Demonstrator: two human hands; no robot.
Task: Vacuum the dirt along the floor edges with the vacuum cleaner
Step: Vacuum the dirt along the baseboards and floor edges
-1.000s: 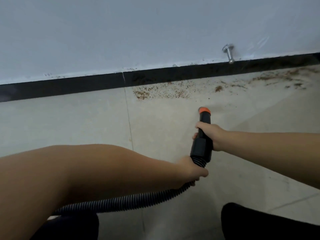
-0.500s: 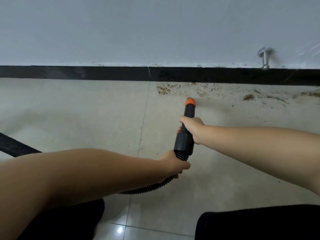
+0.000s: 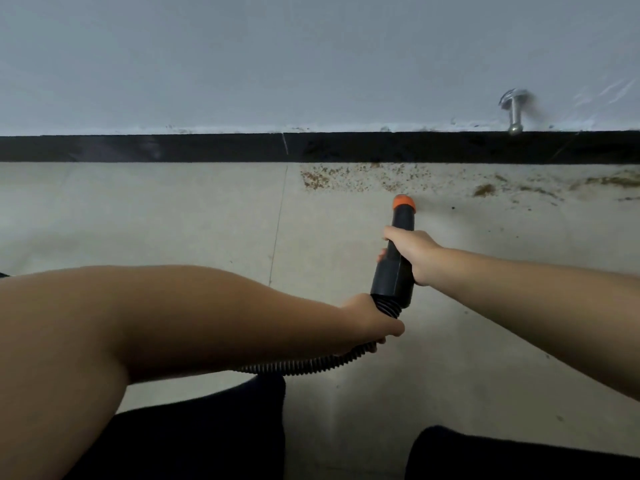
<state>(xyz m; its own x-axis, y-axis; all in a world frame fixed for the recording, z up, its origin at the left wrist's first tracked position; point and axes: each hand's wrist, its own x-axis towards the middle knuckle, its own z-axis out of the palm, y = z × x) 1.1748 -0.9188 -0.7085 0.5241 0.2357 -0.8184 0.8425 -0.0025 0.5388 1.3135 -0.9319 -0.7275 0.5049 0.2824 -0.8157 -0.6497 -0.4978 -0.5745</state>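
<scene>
Approach step: right hand (image 3: pixel 414 252) clamped on nozzle (image 3: pixel 398 258), left hand (image 3: pixel 369 320) on hose (image 3: pixel 311 363). Next: orange tip into dirt (image 3: pixel 363 178) along baseboard (image 3: pixel 207 148).

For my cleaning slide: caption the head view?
Both hands steer the vacuum nozzle, right hand on its body and left hand on the hose, toward dirt along the baseboard.

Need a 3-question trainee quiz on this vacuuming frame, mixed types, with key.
1. True or false: the orange nozzle tip touches the skirting.
2. Which hand grips the ribbed hose? A) left B) right
3. Fill in: the dirt lies along the skirting, mostly to the ___ of the floor joint.

Key: 1 false, it is short of it. 2 A: left hand on hose, right hand on nozzle. 3 right.
</scene>
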